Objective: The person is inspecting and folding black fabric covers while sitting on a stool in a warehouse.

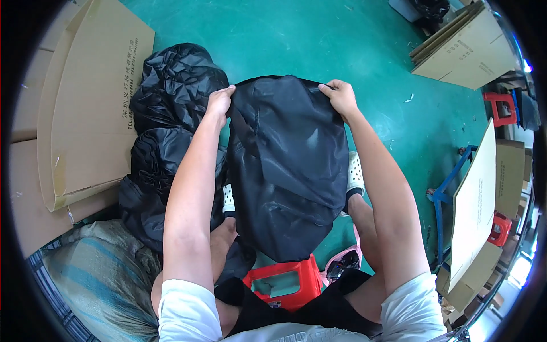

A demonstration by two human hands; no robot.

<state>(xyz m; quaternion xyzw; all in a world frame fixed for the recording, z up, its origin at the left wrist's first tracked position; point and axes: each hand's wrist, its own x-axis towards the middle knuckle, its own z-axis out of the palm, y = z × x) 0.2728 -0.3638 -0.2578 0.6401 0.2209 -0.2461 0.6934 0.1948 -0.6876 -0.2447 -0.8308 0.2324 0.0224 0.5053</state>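
Note:
A large piece of shiny black fabric (pixel 288 165), baggy and rounded like a cover or sack, hangs stretched between my two hands over the floor. My left hand (pixel 219 102) pinches its upper left corner, thumb along the edge. At the upper right corner my right hand (pixel 341 99) grips the same rim, fingers folded behind it. Wrinkles run down the fabric, and its lower end hangs just above a red plastic stool (pixel 312 285) between my legs. Whether the fabric has an opening along the top rim, I cannot tell.
Heaps of crumpled black fabric (pixel 179 85) lie to the left, beside a large cardboard box (pixel 94 108). A woven sack (pixel 102 279) sits at lower left. Right are a blue metal frame (pixel 440 205), a cardboard sheet (pixel 476 205) and stacked flat boxes (pixel 464 54). A pink-edged bag (pixel 345 263) lies near my feet.

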